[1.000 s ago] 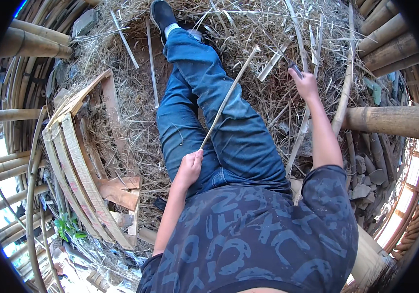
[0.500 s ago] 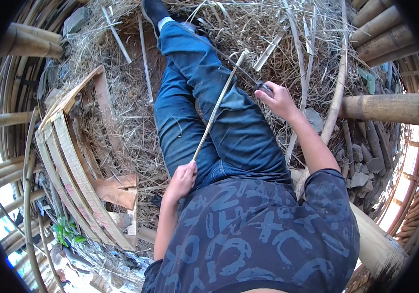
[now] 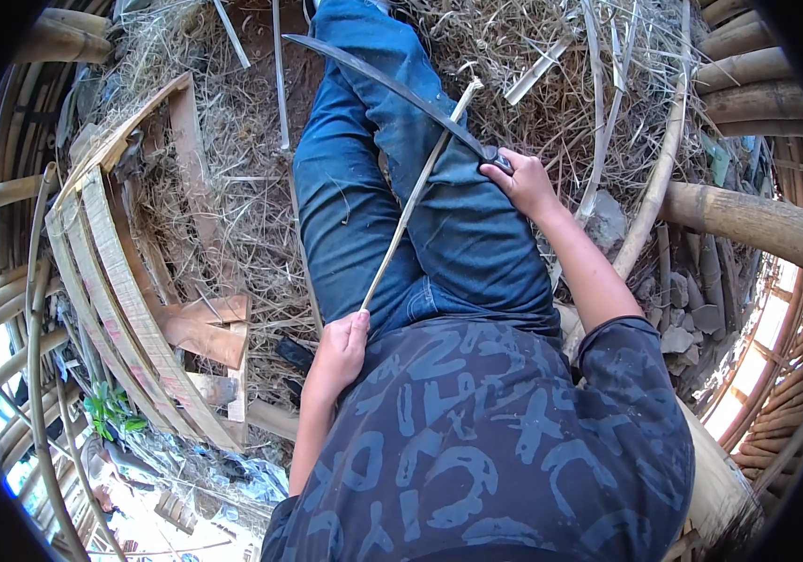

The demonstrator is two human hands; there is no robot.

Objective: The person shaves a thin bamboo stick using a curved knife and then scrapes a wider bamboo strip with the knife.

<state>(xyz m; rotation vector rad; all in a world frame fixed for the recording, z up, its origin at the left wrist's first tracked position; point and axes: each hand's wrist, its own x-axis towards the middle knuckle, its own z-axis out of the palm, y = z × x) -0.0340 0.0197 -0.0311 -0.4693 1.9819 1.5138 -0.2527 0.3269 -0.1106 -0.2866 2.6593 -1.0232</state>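
A thin bamboo strip (image 3: 409, 208) slants across my thighs, its near end closed in my left hand (image 3: 342, 348) by my lap. Its far end looks frayed and pale. My right hand (image 3: 520, 182) grips the dark handle of a long curved machete (image 3: 387, 86) above my right knee. The blade crosses over the strip not far from its far end, and its tip points to the far left, past my left leg. Whether the edge touches the strip I cannot tell.
At the left a slatted wooden crate (image 3: 125, 290) lies on straw-strewn ground. A bamboo pole (image 3: 743, 217) juts in from the right, near a thin long stick (image 3: 661, 178) and broken stones (image 3: 687, 323). Split bamboo pieces (image 3: 540, 70) lie ahead on the straw.
The machete has turned so its flat blade shows broadly, and my right hand has shifted slightly nearer. My left hand has drawn a little nearer with the strip. The whole view has tilted.
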